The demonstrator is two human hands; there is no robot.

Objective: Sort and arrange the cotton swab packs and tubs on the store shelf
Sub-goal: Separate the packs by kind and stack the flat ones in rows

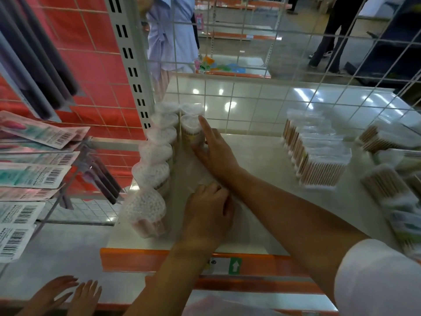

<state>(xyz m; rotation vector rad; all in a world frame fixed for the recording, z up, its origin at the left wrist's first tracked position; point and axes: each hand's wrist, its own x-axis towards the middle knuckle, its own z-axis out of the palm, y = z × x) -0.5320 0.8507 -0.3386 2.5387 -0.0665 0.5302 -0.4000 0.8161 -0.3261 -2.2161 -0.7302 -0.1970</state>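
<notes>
Just past the right hand (213,148), whose fingers curl around it with one finger straight up its side, a tub (191,130) stands upright on the shelf (255,156), closer than the left hand (206,215), which is loosely curled and holds nothing.

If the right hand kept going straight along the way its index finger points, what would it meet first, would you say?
The right hand already touches a heart-shaped tub; going on, it would likely meet the rear tub and then the wire grid, though depth is unclear.
</notes>
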